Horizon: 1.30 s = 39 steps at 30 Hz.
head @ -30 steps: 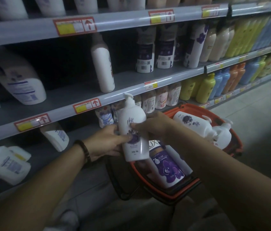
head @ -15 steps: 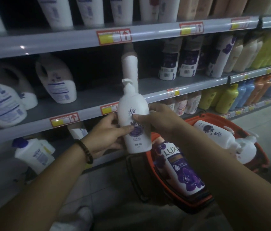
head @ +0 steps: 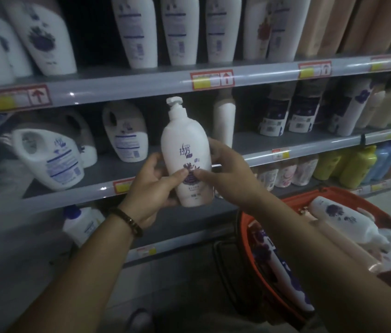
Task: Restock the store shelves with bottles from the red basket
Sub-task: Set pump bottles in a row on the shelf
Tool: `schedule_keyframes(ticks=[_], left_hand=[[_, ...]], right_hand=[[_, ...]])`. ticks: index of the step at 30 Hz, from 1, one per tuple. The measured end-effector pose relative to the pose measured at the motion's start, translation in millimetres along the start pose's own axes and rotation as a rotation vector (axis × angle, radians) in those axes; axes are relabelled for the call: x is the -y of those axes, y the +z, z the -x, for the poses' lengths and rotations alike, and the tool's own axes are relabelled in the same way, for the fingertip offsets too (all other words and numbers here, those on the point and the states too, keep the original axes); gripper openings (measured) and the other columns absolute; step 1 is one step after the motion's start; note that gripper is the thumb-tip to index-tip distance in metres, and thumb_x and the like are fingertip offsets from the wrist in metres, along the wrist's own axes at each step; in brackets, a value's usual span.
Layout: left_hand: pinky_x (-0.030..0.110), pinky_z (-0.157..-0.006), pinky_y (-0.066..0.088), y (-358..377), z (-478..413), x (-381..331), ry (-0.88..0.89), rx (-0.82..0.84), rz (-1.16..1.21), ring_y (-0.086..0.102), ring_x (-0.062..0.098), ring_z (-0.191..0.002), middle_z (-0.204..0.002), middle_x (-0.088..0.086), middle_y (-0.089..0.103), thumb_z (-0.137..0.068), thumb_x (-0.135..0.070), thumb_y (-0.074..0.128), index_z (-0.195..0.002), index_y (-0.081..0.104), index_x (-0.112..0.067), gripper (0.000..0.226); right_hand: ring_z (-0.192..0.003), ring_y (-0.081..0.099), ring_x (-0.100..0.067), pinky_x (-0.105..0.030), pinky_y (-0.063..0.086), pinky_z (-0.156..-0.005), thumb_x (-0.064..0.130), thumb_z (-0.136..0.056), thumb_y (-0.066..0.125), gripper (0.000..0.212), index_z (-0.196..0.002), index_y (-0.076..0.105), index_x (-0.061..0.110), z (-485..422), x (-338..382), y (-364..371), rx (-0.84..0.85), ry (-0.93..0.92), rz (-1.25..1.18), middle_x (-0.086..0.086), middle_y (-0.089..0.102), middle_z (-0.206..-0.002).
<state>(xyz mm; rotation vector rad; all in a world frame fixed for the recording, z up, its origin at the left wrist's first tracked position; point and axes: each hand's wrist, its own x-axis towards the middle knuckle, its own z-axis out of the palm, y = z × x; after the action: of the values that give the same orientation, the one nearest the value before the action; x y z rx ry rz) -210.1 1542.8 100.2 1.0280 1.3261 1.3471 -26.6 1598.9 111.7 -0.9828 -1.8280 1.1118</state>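
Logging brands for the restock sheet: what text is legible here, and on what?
"拉芳": front of the white pump bottle; its smaller print is unreadable.
Shelf price tags: blurred, only an up arrow shows.
Back labels on the shelf jugs: blurred.
Bottles in the red basket: nothing readable.

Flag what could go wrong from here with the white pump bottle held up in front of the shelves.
1. The white plastic pump bottle has its nozzle close under the grey upper shelf rail; it may catch there going in.
2. The slim white bottle standing alone just behind could be knocked over.
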Motion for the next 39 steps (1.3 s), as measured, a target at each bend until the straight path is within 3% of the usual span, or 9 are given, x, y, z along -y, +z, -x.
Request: schedule_keyframes(ticks=[6, 10, 15, 19, 23, 26, 30, 36, 39], left_hand=[[0.06, -0.078, 0.063, -27.6, 3.7, -21.9, 0.102, -0.09, -0.018, 0.076, 0.031, -0.105, -0.123, 0.003, 0.076, -0.095, -0.019, 0.074, -0.138, 0.051, -0.025, 0.049], [0.059, -0.077, 0.063, -46.2, 7.3, -39.1, 0.189, -0.187, -0.041, 0.078, 0.027, -0.1, -0.123, 0.002, 0.075, -0.089, -0.026, 0.081, -0.137, 0.048, -0.027, 0.058], [0.051, -0.079, 0.065, -70.8, 9.0, -63.6, 0.332, -0.312, -0.147, 0.077, 0.021, -0.1, -0.12, 0.002, 0.076, -0.086, -0.028, 0.085, -0.127, 0.051, -0.028, 0.053], [0.047, -0.079, 0.066, -85.0, 6.3, -89.4, 0.397, -0.386, -0.196, 0.077, 0.017, -0.1, -0.117, -0.002, 0.077, -0.087, -0.031, 0.083, -0.124, 0.055, -0.032, 0.047], [0.039, -0.08, 0.063, -99.3, 2.1, -125.8, 0.409, -0.401, -0.226, 0.074, 0.016, -0.098, -0.11, -0.002, 0.072, -0.09, -0.03, 0.08, -0.133, 0.058, -0.04, 0.049], [0.025, -0.07, 0.057, -107.2, 1.1, -140.2, 0.46, -0.416, -0.221, 0.072, 0.005, -0.087, -0.101, -0.006, 0.07, -0.092, -0.027, 0.077, -0.139, 0.059, -0.041, 0.053], [0.019, -0.073, 0.058, -114.3, -4.2, -141.7, 0.534, -0.485, -0.144, 0.071, -0.002, -0.097, -0.118, -0.014, 0.069, -0.09, -0.021, 0.078, -0.146, 0.053, -0.034, 0.063], [0.012, -0.066, 0.052, -134.5, -15.6, -152.0, 0.531, -0.457, -0.141, 0.071, -0.007, -0.091, -0.098, -0.031, 0.073, -0.089, -0.018, 0.078, -0.131, 0.057, -0.041, 0.052], [0.012, -0.072, 0.055, -145.2, -23.1, -156.6, 0.542, -0.424, -0.115, 0.07, -0.006, -0.098, -0.111, -0.018, 0.074, -0.084, -0.023, 0.082, -0.135, 0.053, -0.044, 0.062]], right_hand=[[-0.113, 0.071, -0.012, -0.04, 0.066, -0.09, 0.021, -0.092, 0.083, 0.077, -0.157, 0.045, 0.037, -13.8, 19.2, 28.3, 0.006, -0.088, -0.008, 0.009, 0.072, -0.128], [-0.111, 0.075, -0.02, -0.046, 0.065, -0.091, 0.011, -0.094, 0.08, 0.072, -0.155, 0.048, 0.032, -28.6, 41.1, 44.4, 0.03, -0.118, -0.129, -0.001, 0.076, -0.122], [-0.105, 0.077, -0.018, -0.03, 0.065, -0.079, 0.0, -0.096, 0.075, 0.066, -0.153, 0.05, 0.02, -44.2, 73.7, 61.1, 0.098, -0.161, -0.271, -0.004, 0.078, -0.116], [-0.107, 0.078, -0.022, -0.039, 0.067, -0.085, -0.002, -0.095, 0.075, 0.067, -0.153, 0.049, 0.018, -65.4, 100.1, 74.8, 0.105, -0.225, -0.311, -0.008, 0.077, -0.118], [-0.104, 0.078, -0.02, -0.037, 0.067, -0.084, 0.001, -0.095, 0.076, 0.076, -0.158, 0.041, 0.024, -86.1, 125.9, 82.2, 0.077, -0.27, -0.294, -0.008, 0.077, -0.118], [-0.107, 0.076, -0.018, -0.033, 0.067, -0.083, 0.002, -0.095, 0.078, 0.073, -0.153, 0.045, 0.03, -102.6, 144.8, 89.7, 0.06, -0.331, -0.266, -0.004, 0.073, -0.123], [-0.104, 0.078, -0.019, -0.043, 0.067, -0.085, 0.003, -0.093, 0.079, 0.074, -0.154, 0.046, 0.027, -132.8, 160.3, 105.6, 0.022, -0.362, -0.258, -0.005, 0.076, -0.12], [-0.097, 0.08, -0.022, -0.052, 0.066, -0.084, 0.007, -0.087, 0.085, 0.081, -0.155, 0.045, 0.027, -178.2, 176.8, 131.0, -0.006, -0.36, -0.242, -0.006, 0.08, -0.11], [-0.098, 0.079, -0.018, -0.05, 0.066, -0.085, 0.01, -0.087, 0.087, 0.083, -0.156, 0.044, 0.025, -196.5, 185.1, 143.1, -0.024, -0.384, -0.21, -0.003, 0.079, -0.111]])
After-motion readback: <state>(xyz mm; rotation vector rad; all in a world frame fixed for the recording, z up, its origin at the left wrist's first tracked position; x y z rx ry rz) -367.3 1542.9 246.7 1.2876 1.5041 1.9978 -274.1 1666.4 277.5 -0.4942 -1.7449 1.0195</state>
